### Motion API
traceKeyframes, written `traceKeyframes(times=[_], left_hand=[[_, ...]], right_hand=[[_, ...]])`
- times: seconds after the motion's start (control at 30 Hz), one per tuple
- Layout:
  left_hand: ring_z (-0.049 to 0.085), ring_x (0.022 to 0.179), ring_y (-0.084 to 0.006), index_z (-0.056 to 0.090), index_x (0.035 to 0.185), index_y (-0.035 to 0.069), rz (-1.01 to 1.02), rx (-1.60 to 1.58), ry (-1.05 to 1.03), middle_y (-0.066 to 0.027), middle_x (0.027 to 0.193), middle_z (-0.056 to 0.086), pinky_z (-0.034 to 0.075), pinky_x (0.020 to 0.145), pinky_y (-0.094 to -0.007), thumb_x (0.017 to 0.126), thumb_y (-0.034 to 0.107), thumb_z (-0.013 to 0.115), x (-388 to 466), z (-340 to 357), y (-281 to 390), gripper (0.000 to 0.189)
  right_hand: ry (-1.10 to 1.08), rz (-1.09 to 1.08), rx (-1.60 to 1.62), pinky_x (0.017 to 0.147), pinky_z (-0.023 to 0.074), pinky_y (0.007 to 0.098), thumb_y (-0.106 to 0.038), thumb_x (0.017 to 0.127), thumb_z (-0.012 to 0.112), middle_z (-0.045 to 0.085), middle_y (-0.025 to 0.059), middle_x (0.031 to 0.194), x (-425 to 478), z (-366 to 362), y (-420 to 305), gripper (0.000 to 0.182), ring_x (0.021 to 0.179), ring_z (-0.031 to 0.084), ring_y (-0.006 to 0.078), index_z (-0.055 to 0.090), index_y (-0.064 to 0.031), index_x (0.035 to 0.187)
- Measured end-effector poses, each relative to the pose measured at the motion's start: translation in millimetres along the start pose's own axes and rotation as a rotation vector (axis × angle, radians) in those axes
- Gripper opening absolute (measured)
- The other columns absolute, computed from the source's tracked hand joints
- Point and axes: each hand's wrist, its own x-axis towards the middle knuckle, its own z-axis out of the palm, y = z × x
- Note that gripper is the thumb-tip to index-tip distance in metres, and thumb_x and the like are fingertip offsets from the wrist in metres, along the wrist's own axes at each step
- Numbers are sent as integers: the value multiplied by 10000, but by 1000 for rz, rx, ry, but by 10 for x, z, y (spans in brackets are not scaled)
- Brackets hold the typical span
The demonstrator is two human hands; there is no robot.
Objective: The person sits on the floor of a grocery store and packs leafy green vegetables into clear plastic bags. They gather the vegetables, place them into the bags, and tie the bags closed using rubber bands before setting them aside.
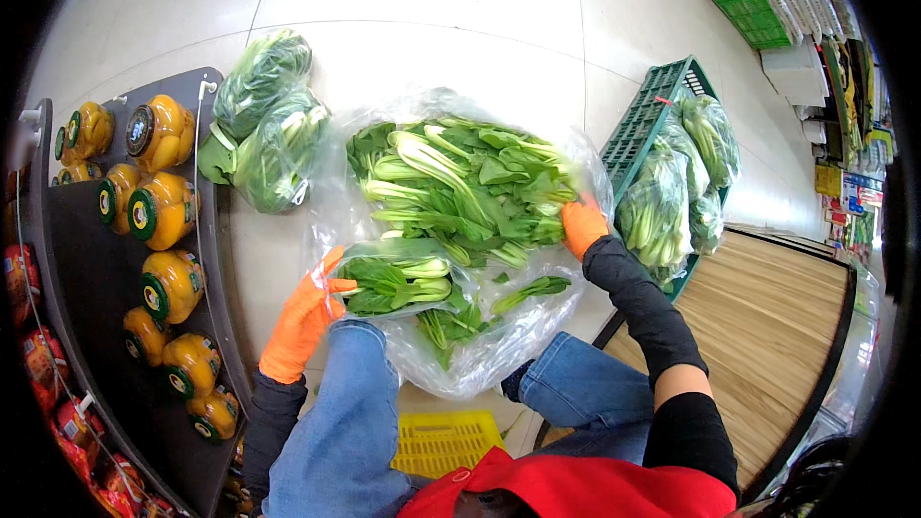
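My left hand (pixel 308 313), in an orange glove, grips the edge of a small clear plastic bag (pixel 460 284) above my knee. Several stalks of leafy greens like choy sum (pixel 403 279) lie inside it. A large pile of the same greens (pixel 460 183) rests on a big clear plastic sheet or opened bag (pixel 460 367) on the floor. My right hand (pixel 584 229), gloved alike, is at the pile's right edge against the stems; blur hides whether its fingers hold any. One loose stalk (pixel 532 293) lies apart below the pile.
Filled bags of greens (pixel 277 137) lie at the left. A green crate (pixel 647 111) with more bagged greens (pixel 655 201) leans at the right, beside a wood-topped platform (pixel 763 324). Shelves with jars (pixel 169 288) border the left. A yellow crate (pixel 446 439) sits beneath me.
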Motion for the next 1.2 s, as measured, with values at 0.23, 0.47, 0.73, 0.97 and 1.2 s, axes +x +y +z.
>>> traceKeyframes(times=[0.23,0.47,0.73,0.97,1.2], left_hand=[[560,1046,-156,380,1417,18,-5,0,16,-78,1472,377,486,750,-242,908,340,560,-51,-18,-97,628],[554,859,-106,377,1425,28,-57,16,35,-107,1226,561,468,736,-230,893,350,589,-35,28,-72,657],[528,775,-87,409,1413,44,-49,38,53,-94,1093,606,440,740,-217,889,379,585,-63,76,-76,645],[513,765,-84,406,1413,36,-90,18,30,-91,1091,604,429,736,-213,899,369,577,-48,37,-89,636],[524,790,-88,395,1415,15,-88,19,16,-91,1122,605,438,753,-210,916,335,564,-62,143,5,617]], right_hand=[[241,30,341,879,464,438,-105,668,703,550,167,1132,-236,-18,-30,539,1047,549,364,559,-75,1186],[345,130,410,901,466,419,-78,710,619,587,218,1117,184,-444,-196,498,1058,565,391,504,-19,1191],[307,264,571,843,490,473,-251,720,677,614,218,968,300,55,-199,276,969,590,425,659,-30,884],[257,-200,88,828,473,457,-217,645,745,552,191,1065,-9,-549,-170,303,933,562,390,641,-26,856],[299,-191,71,909,438,450,-1,638,640,449,211,1330,612,-710,-119,857,1093,531,359,294,-42,1420]])
